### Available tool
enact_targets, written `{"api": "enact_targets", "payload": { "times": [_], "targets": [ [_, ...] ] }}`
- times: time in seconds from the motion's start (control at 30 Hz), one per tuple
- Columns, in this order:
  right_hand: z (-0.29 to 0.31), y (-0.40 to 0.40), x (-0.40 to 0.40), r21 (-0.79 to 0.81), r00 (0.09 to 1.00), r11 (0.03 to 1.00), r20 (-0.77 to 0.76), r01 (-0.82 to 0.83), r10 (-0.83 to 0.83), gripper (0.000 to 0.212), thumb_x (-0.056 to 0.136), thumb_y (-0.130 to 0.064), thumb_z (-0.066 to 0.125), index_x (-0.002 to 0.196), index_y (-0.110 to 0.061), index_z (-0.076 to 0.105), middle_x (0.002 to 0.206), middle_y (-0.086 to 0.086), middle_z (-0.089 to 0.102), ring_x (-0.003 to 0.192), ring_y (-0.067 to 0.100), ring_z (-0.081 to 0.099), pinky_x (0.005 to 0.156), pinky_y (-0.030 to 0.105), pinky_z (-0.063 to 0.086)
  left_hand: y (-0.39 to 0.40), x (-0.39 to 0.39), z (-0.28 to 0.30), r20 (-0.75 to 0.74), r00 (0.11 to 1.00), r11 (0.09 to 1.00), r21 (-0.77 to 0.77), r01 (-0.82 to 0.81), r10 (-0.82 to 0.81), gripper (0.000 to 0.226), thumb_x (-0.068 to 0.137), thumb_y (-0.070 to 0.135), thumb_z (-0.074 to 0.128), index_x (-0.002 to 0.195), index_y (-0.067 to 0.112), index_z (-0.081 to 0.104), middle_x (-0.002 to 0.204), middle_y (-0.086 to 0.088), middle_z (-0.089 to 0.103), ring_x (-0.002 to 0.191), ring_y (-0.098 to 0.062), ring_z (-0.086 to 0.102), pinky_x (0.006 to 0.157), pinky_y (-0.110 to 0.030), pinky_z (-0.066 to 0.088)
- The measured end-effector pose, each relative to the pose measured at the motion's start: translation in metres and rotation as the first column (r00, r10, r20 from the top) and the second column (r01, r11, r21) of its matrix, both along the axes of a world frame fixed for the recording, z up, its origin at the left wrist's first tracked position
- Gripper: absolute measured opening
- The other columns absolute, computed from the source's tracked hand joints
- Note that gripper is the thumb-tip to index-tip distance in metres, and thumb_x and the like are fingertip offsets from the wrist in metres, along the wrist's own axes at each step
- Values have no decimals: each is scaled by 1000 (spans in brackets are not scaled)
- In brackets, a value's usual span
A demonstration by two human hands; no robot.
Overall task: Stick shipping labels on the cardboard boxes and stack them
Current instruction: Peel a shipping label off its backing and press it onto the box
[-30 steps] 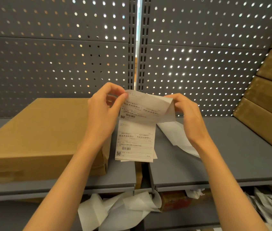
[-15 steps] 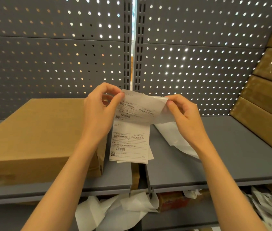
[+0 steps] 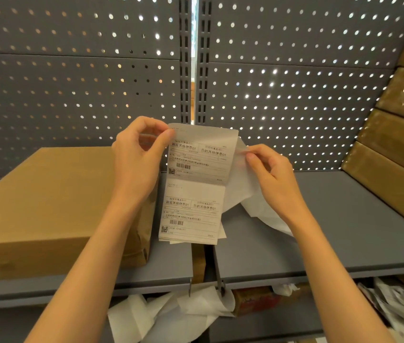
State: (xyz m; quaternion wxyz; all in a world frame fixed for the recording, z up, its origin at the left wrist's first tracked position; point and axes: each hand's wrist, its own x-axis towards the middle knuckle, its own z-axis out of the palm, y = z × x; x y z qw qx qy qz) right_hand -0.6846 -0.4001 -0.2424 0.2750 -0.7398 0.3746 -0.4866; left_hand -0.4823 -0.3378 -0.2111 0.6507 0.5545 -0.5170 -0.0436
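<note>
Both hands up over the shelf, working a strip of shipping labels.

Left hand (image 3: 138, 154) pinches the top left corner of the label strip (image 3: 196, 184) between thumb and fingers; right hand (image 3: 269, 173) pinches the translucent backing paper (image 3: 239, 179) at the strip's right edge, which is lifted away from the top label. Two printed labels hang down, one under the other. Just left lies a flat cardboard box (image 3: 47, 201) on the grey shelf (image 3: 319, 231); more boxes (image 3: 401, 134) lean stacked at far right. Loose backing sheets (image 3: 171, 315) litter the lower shelf.
</note>
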Motion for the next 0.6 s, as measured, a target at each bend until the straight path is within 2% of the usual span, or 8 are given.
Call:
{"api": "enact_targets", "payload": {
  "times": [0.1,0.23,0.37,0.5,0.6],
  "targets": [
    [-1,-2,0,0,1000,1000,1,-1,1,22,98,-14,43,99,-19,65,92,-11,66,88,9,58,79,31,46,0,1,2,-53,998,1000,-6,19,-19,4,85,19,66,84,15,66,81,7,67,77,-11,64,75,-27,52],
    [-1,-4,-1,0,1000,1000,8,-9,9,22,98,-13,44,98,-22,64,91,-13,65,87,7,58,77,25,45,2,2,5,-124,991,999,-8,38,-39,3,85,20,65,84,17,66,85,3,69,82,-20,66,76,-31,53],
    [-4,-5,-1,1,1000,1000,14,-4,4,21,98,-12,44,98,-20,64,88,-18,62,85,3,56,77,21,43,5,1,9,-171,984,999,-14,43,-45,3,87,18,63,84,17,64,89,-2,68,85,-19,64,76,-27,53],
    [-8,-5,-2,14,1000,1000,27,-5,5,22,97,-11,45,96,-21,64,85,-17,63,82,2,55,74,19,42,8,1,12,-168,984,998,-33,53,-58,8,90,15,60,83,18,60,86,1,65,80,-11,61,70,-16,51],
    [-10,-5,-3,32,1000,999,18,-5,4,22,97,-11,45,97,-20,65,89,-8,66,84,9,57,77,23,44,8,2,14,-191,979,996,-60,68,-78,11,89,11,60,81,17,59,84,1,63,74,-8,60,66,-14,49]
  ]
}}
